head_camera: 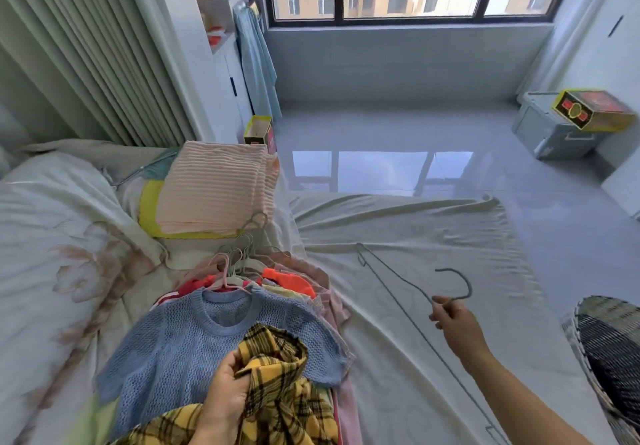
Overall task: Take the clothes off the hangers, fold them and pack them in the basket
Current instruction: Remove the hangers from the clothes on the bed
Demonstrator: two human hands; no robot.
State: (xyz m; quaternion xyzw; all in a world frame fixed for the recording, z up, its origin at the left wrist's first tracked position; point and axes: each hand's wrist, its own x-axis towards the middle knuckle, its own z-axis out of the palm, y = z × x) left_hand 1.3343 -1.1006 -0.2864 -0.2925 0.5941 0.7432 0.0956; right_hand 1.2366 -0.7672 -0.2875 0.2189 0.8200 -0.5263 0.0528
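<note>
Now: right hand (pixel 450 320) pinching grey hanger (pixel 398 292) at its neck, centre right, over bare bedsheet (pixel 433 233). Left hand (pixel 225 389) gripping yellow plaid garment (pixel 277 375), bottom centre, atop blue knit top (pixel 173 340). Basket (pixel 609 351) at right edge.

Pale bed sheet (pixel 433 236), stack of hangered clothes (pixel 242 306), folded pink blanket (pixel 214 191), floral quilt (pixel 52 236)

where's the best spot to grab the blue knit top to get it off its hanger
Grip the blue knit top at a shoulder seam beside the ribbed neckline, coming from above. It lies flat, front up, on top of the pile, with its pink hanger hook poking out of the collar toward the window, so the shoulders are exposed. The left hand first has to put down the yellow plaid garment.
</note>
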